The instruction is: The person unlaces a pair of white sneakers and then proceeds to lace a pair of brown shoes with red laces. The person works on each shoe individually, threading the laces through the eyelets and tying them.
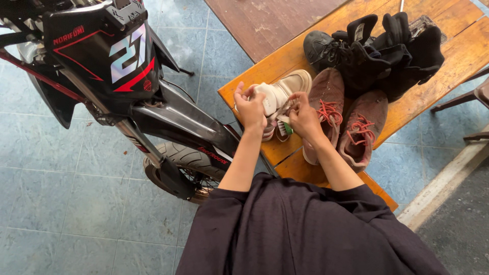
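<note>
White shoe [280, 94] toe points upper-right; left hand [250, 108], right hand [304, 116] grip heel.

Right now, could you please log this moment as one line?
left hand: grips white sneaker | right hand: at its laces, by brush | brown shoes, black shoes on wooden bench

Single head-worn view, looking steeply down from close above onto worktop [356, 30] edge, tiled floor [76, 203] to left.
</note>
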